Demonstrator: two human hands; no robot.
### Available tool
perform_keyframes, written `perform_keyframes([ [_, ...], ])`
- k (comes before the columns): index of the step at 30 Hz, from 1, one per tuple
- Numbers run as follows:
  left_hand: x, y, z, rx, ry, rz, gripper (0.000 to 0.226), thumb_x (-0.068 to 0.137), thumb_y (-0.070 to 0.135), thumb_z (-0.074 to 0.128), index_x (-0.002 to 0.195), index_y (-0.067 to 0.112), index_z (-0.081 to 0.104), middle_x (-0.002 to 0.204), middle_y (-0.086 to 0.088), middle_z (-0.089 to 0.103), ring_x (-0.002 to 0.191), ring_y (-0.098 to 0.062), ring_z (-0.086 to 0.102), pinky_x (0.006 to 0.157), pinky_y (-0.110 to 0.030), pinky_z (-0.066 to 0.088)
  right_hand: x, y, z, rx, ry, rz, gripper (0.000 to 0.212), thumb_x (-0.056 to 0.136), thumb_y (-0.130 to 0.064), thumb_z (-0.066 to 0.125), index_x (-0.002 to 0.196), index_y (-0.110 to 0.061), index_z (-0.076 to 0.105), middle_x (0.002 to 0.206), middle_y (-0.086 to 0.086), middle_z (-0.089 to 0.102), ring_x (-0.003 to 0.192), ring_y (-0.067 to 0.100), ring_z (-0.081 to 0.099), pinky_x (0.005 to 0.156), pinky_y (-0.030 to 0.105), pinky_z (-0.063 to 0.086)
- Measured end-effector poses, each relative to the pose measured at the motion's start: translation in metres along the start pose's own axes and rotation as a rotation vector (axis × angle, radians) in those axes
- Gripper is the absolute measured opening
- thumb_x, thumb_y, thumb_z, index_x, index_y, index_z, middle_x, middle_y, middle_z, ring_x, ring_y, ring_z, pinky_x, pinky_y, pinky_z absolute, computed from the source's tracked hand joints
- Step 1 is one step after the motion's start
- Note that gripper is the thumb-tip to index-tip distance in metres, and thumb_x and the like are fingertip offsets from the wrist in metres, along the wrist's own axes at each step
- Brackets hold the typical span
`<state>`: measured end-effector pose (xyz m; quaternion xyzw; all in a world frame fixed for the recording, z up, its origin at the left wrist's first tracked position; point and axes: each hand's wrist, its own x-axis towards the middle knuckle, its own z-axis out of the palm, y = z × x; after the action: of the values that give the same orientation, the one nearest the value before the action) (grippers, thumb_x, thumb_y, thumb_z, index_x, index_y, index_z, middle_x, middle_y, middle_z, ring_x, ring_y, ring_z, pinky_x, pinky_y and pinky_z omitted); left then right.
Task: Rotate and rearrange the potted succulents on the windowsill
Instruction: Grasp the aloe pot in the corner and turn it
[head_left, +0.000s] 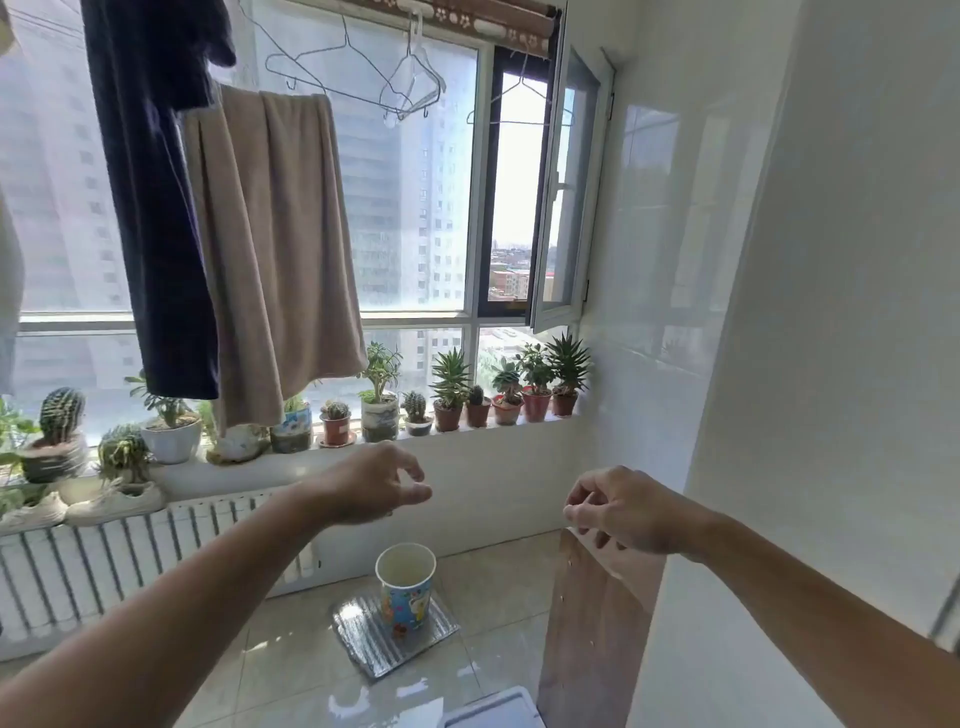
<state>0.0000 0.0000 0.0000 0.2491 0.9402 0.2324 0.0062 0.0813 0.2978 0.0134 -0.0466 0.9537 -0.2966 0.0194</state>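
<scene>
A row of potted succulents and cacti lines the white windowsill (467, 434). At its right end stand several terracotta pots, among them a spiky aloe (566, 387) and a jade-like plant (536, 389). Further left are a small cactus in a red pot (335, 422), a leafy plant in a marbled pot (380, 410) and a tall cactus (61, 415) at the far left. My left hand (374, 486) is raised below the sill, fingers loosely curled, holding nothing. My right hand (621, 512) hovers to the right, fingers half bent and empty. Neither hand touches a pot.
A beige towel (275, 249) and a dark garment (156, 208) hang over the sill's left half, hiding some pots. A radiator (104, 561) with white shoes (117, 501) sits below. On the floor stand a paper cup (406, 587) and a wooden board (597, 634).
</scene>
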Motion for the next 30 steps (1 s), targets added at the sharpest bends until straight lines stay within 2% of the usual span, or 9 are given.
perform_keyframes([
  [2, 0.018, -0.007, 0.0, -0.019, -0.002, -0.025, 0.036, 0.088, 0.037, 0.063, 0.116, 0.014, 0.065, 0.102, -0.005, 0.072, 0.072, -0.009, 0.071, 0.072, -0.03, 0.056, 0.023, 0.006, -0.002, -0.034, -0.022, -0.009, 0.018, 0.091, -0.033, 0.061, 0.093, -0.017, 0.069, 0.088, 0.003, 0.074, 0.063, 0.007, 0.065, 0.048, 0.012, 0.046],
  [6, 0.065, -0.021, -0.002, -0.033, -0.006, -0.049, 0.035, 0.088, 0.036, 0.064, 0.113, 0.011, 0.067, 0.083, 0.008, 0.067, 0.068, -0.01, 0.07, 0.069, -0.029, 0.056, 0.076, 0.016, -0.009, -0.105, -0.043, -0.019, 0.016, 0.091, -0.032, 0.061, 0.088, -0.018, 0.069, 0.083, 0.001, 0.072, 0.063, 0.008, 0.065, 0.06, 0.021, 0.053],
  [9, 0.101, -0.032, -0.004, -0.03, -0.004, -0.061, 0.035, 0.088, 0.038, 0.065, 0.112, 0.013, 0.067, 0.079, 0.011, 0.064, 0.066, -0.007, 0.069, 0.067, -0.027, 0.054, 0.113, 0.022, -0.016, -0.114, -0.047, -0.013, 0.019, 0.089, -0.032, 0.062, 0.087, -0.015, 0.07, 0.078, -0.001, 0.071, 0.063, 0.009, 0.064, 0.068, 0.029, 0.056],
  [13, 0.143, -0.05, 0.0, -0.035, -0.013, -0.053, 0.034, 0.087, 0.041, 0.064, 0.111, 0.017, 0.068, 0.082, 0.007, 0.068, 0.067, -0.009, 0.071, 0.074, -0.038, 0.059, 0.158, 0.03, -0.015, -0.128, -0.047, -0.003, 0.022, 0.089, -0.032, 0.061, 0.091, -0.012, 0.07, 0.078, -0.003, 0.07, 0.069, 0.012, 0.063, 0.077, 0.036, 0.056],
  [16, 0.173, -0.069, 0.002, -0.022, -0.037, -0.065, 0.035, 0.087, 0.043, 0.064, 0.112, 0.018, 0.068, 0.085, 0.005, 0.07, 0.069, -0.01, 0.072, 0.076, -0.041, 0.06, 0.189, 0.035, -0.011, -0.151, -0.066, 0.0, 0.023, 0.09, -0.032, 0.061, 0.094, -0.011, 0.071, 0.076, -0.005, 0.066, 0.069, 0.01, 0.06, 0.076, 0.034, 0.055],
  [19, 0.203, -0.093, 0.002, -0.054, -0.037, -0.075, 0.035, 0.087, 0.042, 0.065, 0.111, 0.018, 0.068, 0.084, 0.006, 0.07, 0.069, -0.009, 0.072, 0.072, -0.035, 0.059, 0.222, 0.035, -0.008, -0.156, -0.057, 0.011, 0.025, 0.091, -0.031, 0.061, 0.097, -0.009, 0.071, 0.077, -0.003, 0.067, 0.071, 0.012, 0.061, 0.078, 0.036, 0.055],
  [22, 0.234, -0.119, 0.0, -0.077, -0.062, -0.076, 0.034, 0.087, 0.043, 0.064, 0.11, 0.019, 0.069, 0.091, 0.002, 0.072, 0.073, -0.01, 0.071, 0.077, -0.04, 0.06, 0.257, 0.033, -0.002, -0.164, -0.053, 0.041, 0.025, 0.091, -0.031, 0.061, 0.096, -0.009, 0.071, 0.075, -0.004, 0.066, 0.071, 0.013, 0.061, 0.078, 0.036, 0.055],
  [27, 0.291, -0.169, -0.014, -0.081, -0.078, -0.04, 0.033, 0.087, 0.039, 0.065, 0.109, 0.014, 0.07, 0.094, -0.004, 0.073, 0.074, -0.016, 0.072, 0.078, -0.041, 0.06, 0.323, 0.022, 0.012, -0.169, -0.033, 0.085, 0.025, 0.091, -0.033, 0.06, 0.096, -0.011, 0.07, 0.076, -0.005, 0.067, 0.068, 0.01, 0.061, 0.068, 0.028, 0.051],
  [30, 0.324, -0.202, -0.031, -0.068, -0.106, -0.011, 0.03, 0.088, 0.039, 0.065, 0.106, 0.016, 0.071, 0.085, 0.003, 0.071, 0.071, -0.014, 0.072, 0.069, -0.03, 0.059, 0.365, 0.009, 0.021, -0.155, -0.014, 0.132, 0.025, 0.09, -0.035, 0.06, 0.096, -0.013, 0.07, 0.081, -0.002, 0.07, 0.071, 0.012, 0.063, 0.074, 0.033, 0.055],
])
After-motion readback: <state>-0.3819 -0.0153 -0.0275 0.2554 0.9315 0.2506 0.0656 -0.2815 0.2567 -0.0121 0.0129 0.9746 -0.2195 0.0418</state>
